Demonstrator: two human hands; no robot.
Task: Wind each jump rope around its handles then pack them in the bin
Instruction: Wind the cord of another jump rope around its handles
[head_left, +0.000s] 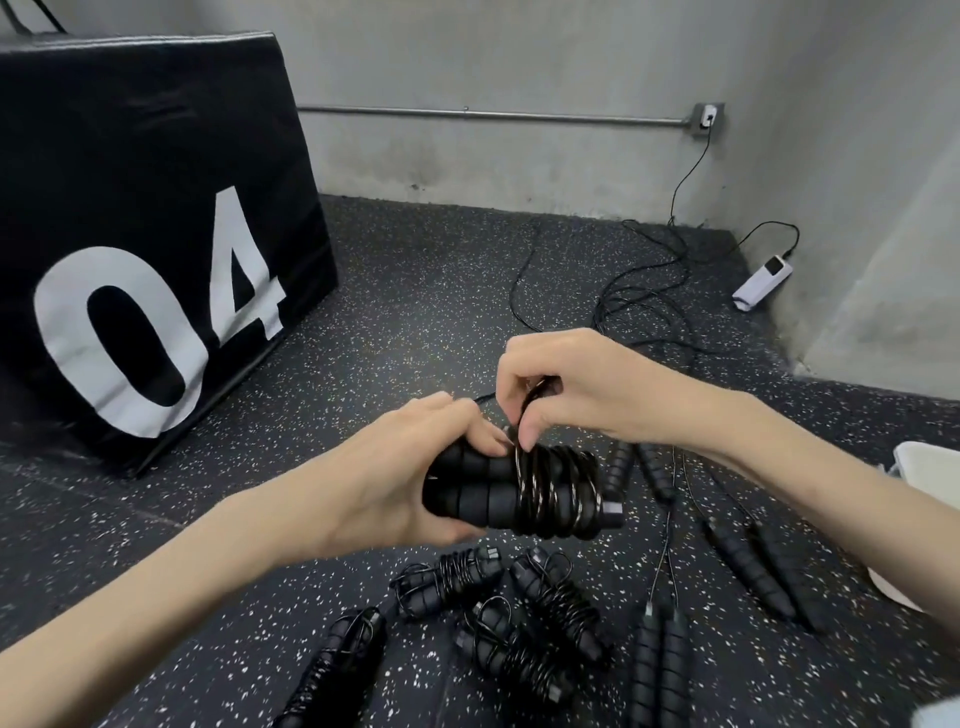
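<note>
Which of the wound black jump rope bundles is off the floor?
The black foam-handled bundle gripped by the left hand; the other wound bundles lie on the speckled floor.

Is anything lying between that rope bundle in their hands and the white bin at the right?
Yes: unwound black foam-handled jump ropes lie on the floor between the held bundle and the white bin, low enough to pass over.

Head camera, single wide-angle view: looks forward and down from close above the speckled floor (405, 291). Faces the far corner of grey walls (519, 62). Edges bend.
</note>
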